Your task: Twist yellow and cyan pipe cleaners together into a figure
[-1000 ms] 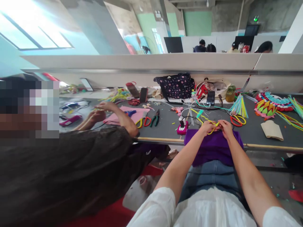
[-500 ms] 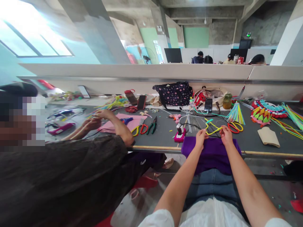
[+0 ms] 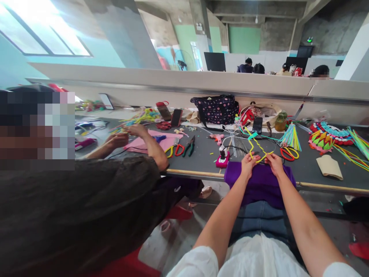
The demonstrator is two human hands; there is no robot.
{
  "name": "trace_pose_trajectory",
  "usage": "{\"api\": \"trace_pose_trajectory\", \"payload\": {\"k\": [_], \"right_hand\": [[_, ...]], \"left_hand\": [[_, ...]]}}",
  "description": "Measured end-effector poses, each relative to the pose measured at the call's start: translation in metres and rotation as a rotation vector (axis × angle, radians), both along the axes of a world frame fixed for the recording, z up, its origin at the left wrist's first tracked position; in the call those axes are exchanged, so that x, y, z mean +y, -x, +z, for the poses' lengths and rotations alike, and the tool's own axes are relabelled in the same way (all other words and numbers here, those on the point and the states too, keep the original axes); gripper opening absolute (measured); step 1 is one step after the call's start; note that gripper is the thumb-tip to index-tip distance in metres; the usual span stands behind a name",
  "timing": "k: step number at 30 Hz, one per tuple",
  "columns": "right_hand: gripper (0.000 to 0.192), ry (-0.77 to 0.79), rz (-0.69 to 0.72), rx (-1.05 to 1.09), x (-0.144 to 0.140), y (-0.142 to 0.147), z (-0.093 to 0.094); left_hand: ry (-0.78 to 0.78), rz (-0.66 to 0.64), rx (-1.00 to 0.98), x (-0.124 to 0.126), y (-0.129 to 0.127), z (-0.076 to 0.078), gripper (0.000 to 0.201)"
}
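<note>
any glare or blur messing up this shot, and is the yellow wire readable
In the head view, the window at upper left is blown out to white; the co-worker's dark sleeve looks soft; between the left hand and right hand, the yellow wire reads in outline, though its fine texture is too small to judge.

The left grip (image 3: 248, 164) partly hides the yellow strand (image 3: 262, 157).

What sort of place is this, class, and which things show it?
Probably a craft workroom: the long grey workbench holds a pink glue gun and a bundle of colourful stems.
</note>
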State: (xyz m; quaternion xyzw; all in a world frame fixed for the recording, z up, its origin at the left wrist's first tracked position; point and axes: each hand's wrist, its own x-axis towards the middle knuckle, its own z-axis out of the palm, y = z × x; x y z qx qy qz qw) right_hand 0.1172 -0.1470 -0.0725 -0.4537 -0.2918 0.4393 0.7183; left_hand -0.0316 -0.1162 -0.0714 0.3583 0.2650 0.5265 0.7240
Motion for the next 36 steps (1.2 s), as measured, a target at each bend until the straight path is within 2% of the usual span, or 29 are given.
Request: {"api": "trace_pose_trajectory", "payload": {"k": [4, 8, 17, 25, 32, 36], "right_hand": [[0.033, 0.019, -0.032, -0.029, 0.001, 0.0, -0.001], [0.035, 0.027, -0.058, -0.051, 0.001, 0.0, -0.001], [0.035, 0.02, -0.041, -0.083, -0.001, 0.001, 0.005], [0.034, -0.006, -0.026, -0.098, -0.003, 0.003, 0.007], [0.031, -0.018, -0.021, -0.135, -0.001, 0.004, 0.003], [0.031, -0.021, -0.035, -0.125, -0.001, 0.004, 0.002]], "left_hand": [[0.007, -0.006, -0.026, -0.001, -0.001, 0.0, 0.056], [0.026, -0.003, -0.067, 0.0, 0.001, 0.002, 0.044], [0.115, 0.006, -0.121, 0.006, 0.003, 0.004, 0.03], [0.099, -0.063, -0.098, 0.016, 0.01, 0.013, 0.037], [0.07, 0.028, -0.069, 0.034, 0.003, 0.013, 0.03], [0.081, 0.008, -0.066, 0.036, 0.004, 0.011, 0.032]]}}
